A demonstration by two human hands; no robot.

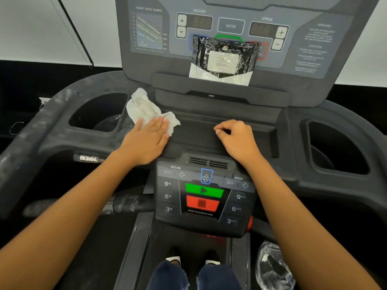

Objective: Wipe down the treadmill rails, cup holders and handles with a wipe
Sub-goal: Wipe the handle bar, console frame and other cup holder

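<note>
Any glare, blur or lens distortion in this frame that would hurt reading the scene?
Head view: wide-angle lens bows the edges of the console; glare streaks the wipe packet; upper console lettering is soft, the lower keypad legible; left hand, wipe and right hand are sharp; lighting even, shadows faint.

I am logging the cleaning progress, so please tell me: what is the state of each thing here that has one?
Wipe: partly spread, pressed on the console.
Left hand: flat, pressing the wipe.
Right hand: fingers curled, holding nothing.
Wipes pack: upright, leaning against the panel.
Incline display: dark.
Left rail: streaked whitish.
</note>
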